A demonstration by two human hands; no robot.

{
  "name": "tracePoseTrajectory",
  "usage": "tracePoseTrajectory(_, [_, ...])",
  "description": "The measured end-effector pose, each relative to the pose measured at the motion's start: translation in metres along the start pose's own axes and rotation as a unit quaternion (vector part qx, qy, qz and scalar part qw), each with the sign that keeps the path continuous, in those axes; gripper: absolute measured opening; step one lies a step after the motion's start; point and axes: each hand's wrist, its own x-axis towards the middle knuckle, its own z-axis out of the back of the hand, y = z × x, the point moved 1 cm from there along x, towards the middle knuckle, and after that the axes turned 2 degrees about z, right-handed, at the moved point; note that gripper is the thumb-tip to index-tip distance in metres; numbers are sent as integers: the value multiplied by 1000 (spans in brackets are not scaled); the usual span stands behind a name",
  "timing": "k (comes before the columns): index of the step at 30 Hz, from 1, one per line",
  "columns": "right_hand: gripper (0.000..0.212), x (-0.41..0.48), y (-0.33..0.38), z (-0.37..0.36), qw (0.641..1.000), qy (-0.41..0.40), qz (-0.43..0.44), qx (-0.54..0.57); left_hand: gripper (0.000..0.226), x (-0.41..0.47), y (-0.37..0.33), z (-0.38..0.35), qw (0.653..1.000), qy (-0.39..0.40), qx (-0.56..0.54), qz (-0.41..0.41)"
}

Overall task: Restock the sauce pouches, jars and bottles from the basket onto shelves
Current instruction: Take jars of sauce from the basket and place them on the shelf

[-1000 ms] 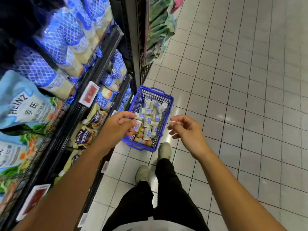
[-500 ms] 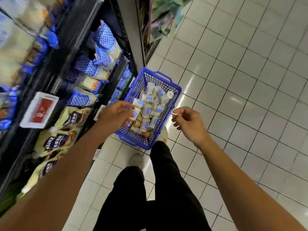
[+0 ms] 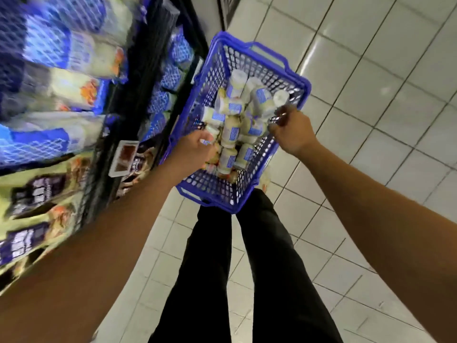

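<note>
Pale tiled floor [image 3: 371, 70], shop aisle. Off to the left, shelves [image 3: 138, 78] packed with blurry blue and yellow pouches [image 3: 49, 45]. Left hand [image 3: 193, 152] is down in the blue basket [image 3: 247, 49], fingers wrapped round one jar [image 3: 206, 141]. Just past those fingers, more white-capped jars [image 3: 230, 134] lie piled every which way. Right hand [image 3: 293, 136] has its fingers curled at the basket's right rim, but it's too blurred to tell if they're gripping anything.

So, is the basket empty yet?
No, not empty: the blue basket holds a heap of white-capped jars, mostly tipped over.
</note>
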Motion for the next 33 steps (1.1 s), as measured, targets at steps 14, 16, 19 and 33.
tracePoseTrajectory(14, [63, 160, -79, -113, 978, -58, -11, -199, 62, 201, 75, -108, 988, -71, 135, -27])
tracePoseTrajectory(16, [73, 170, -86, -114, 977, -58, -32, -202, 68, 212, 76, -118, 988, -81, 132, -18])
tracePoseTrajectory(19, [71, 182, -91, -118, 970, -68, -46, -228, 82, 222, 75, -128, 983, -93, 161, 1])
tracePoseTrajectory(33, [60, 174, -84, -112, 990, -77, -46, -111, 68, 220, 79, -108, 989, -115, 95, -16])
